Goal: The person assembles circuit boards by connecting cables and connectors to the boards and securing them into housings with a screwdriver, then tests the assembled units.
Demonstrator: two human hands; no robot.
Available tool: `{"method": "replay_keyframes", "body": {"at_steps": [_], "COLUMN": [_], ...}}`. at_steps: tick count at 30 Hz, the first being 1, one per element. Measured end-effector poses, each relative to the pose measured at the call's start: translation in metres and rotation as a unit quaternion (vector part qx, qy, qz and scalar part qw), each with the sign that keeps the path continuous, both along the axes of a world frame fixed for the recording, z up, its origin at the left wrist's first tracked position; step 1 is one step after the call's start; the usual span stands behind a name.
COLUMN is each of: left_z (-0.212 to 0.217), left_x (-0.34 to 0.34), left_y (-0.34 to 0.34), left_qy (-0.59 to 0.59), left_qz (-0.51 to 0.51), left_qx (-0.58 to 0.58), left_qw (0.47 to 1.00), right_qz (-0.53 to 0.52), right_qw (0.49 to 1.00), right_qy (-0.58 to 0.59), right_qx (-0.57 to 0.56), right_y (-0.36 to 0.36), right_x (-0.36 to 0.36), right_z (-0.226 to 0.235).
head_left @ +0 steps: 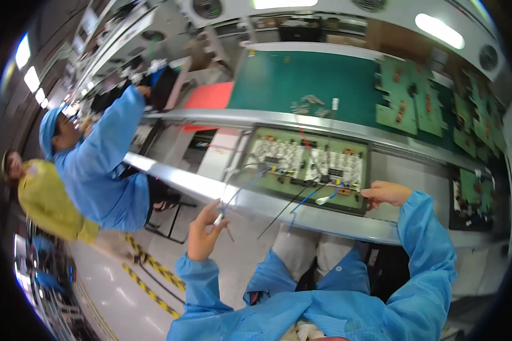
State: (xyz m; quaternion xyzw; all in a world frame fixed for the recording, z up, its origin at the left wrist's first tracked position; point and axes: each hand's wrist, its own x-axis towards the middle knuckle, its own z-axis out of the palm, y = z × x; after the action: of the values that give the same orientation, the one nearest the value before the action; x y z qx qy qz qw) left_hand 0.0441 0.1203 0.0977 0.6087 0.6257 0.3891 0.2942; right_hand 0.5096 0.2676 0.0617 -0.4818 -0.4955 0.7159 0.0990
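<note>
My left hand (202,232) is raised in front of the rail's near edge, thumb and fingers pinched on a white wire connector (219,219). Thin wires run from it toward a populated circuit board (335,162) in a green carrier (324,203). At the carrier's lower right corner, my right hand (384,194) has its fingers closed on the edge. A second white connector (322,200) on a blue wire hangs over the carrier's near edge. A black wire (283,211) also sticks out toward me, and a red wire (303,138) crosses the board's middle.
Behind the metal rail (279,117) lies a green mat (324,77) with small loose parts and several green boards (401,99) at the right. A red sheet (207,95) lies left. Two people, one in blue (105,176) and one in yellow (48,196), are at the left.
</note>
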Motion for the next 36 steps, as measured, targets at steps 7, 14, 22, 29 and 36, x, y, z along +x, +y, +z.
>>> {"method": "replay_keyframes", "body": {"at_steps": [7,14,22,29,36], "left_z": [0.010,0.011,0.018,0.004,-0.004], "left_x": [0.006,-0.023,-0.068,-0.077,-0.092], "left_y": [0.018,0.017,0.009,0.009,-0.003], "left_qy": [0.076,0.070,0.037,0.019,-0.013], "left_qz": [-0.007,-0.009,0.002,-0.010,0.009], "left_qx": [0.009,-0.021,0.037,0.029,0.038], "left_qw": [0.997,0.997,0.999,0.999,0.999], "right_qz": [0.111,0.154,-0.303,-0.440,-0.444], "right_qw": [0.990,0.978,0.916,0.817,0.814], "right_qy": [-0.060,-0.033,0.233,0.364,0.344], "right_qx": [0.070,0.133,0.124,0.078,0.147], "right_y": [0.024,0.044,0.071,0.113,0.127], "right_x": [0.004,0.023,0.033,0.007,-0.010], "right_z": [0.014,0.004,-0.010,-0.025,-0.035]}}
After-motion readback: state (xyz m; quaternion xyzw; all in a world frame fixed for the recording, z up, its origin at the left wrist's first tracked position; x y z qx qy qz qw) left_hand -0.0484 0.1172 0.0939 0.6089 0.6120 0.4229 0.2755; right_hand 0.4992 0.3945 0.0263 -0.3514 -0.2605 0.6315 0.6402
